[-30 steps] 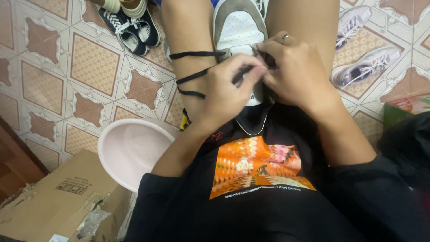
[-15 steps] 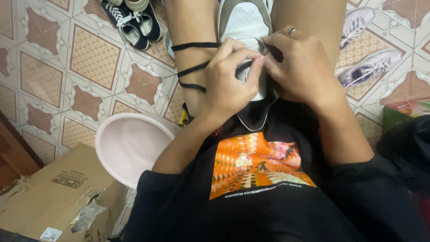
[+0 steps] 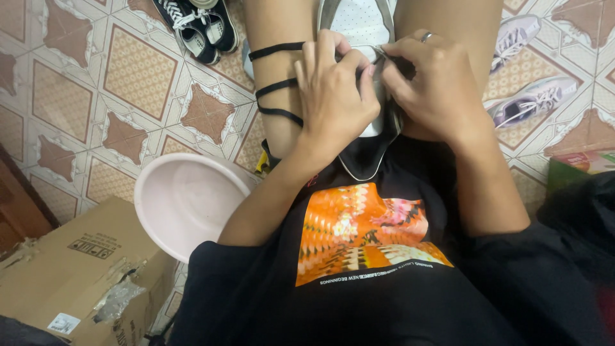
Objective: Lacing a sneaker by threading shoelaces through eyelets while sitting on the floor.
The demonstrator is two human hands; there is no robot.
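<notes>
A white and grey sneaker (image 3: 359, 25) rests between my bare legs, heel toward me. My left hand (image 3: 333, 96) pinches a black shoelace (image 3: 277, 86) at the shoe's eyelets; the lace loops across my left thigh in three strands. My right hand (image 3: 432, 86), with a ring on one finger, grips the shoe's upper edge and the lace end beside the left hand. The fingertips of both hands meet over the shoe's tongue, which they mostly hide.
A pale pink plastic basin (image 3: 189, 202) sits on the patterned tile floor at my left, next to a torn cardboard box (image 3: 83, 275). Black canvas sneakers (image 3: 198, 25) lie at top left, grey running shoes (image 3: 525, 70) at right, a green box (image 3: 576, 170) at far right.
The view has shifted so the shoe and hands sit higher in frame. Both hands stayed on the lace and eyelets, fingers drawing closer together over the tongue.
</notes>
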